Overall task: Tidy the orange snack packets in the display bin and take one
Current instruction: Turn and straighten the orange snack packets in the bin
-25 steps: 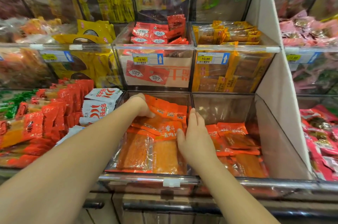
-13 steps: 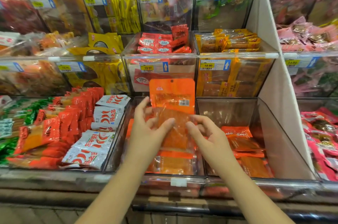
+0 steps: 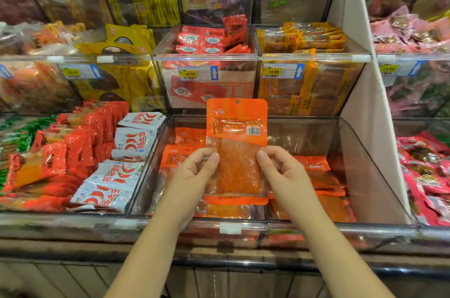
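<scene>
An orange snack packet [image 3: 236, 146] with a clear window and a barcode is held upright above the clear display bin [image 3: 375, 176]. My left hand [image 3: 194, 176] pinches its left edge and my right hand [image 3: 285, 176] pinches its right edge. More orange packets [image 3: 323, 188] lie flat in the bin below, some to the left [image 3: 180, 151] behind my left hand, partly hidden by the held packet.
White chilli-print packets [image 3: 124, 166] and red packets [image 3: 80, 142] fill the bins to the left. Pink packets [image 3: 428, 176] lie at the right beyond a white divider wall [image 3: 365, 107]. Upper bins with price tags [image 3: 197, 73] stand behind. A wooden counter front [image 3: 219, 278] runs below.
Both hands left the packets lying in the bin and lifted one orange packet upright. It now sits a little lower and closer to me, gripped by its side edges.
</scene>
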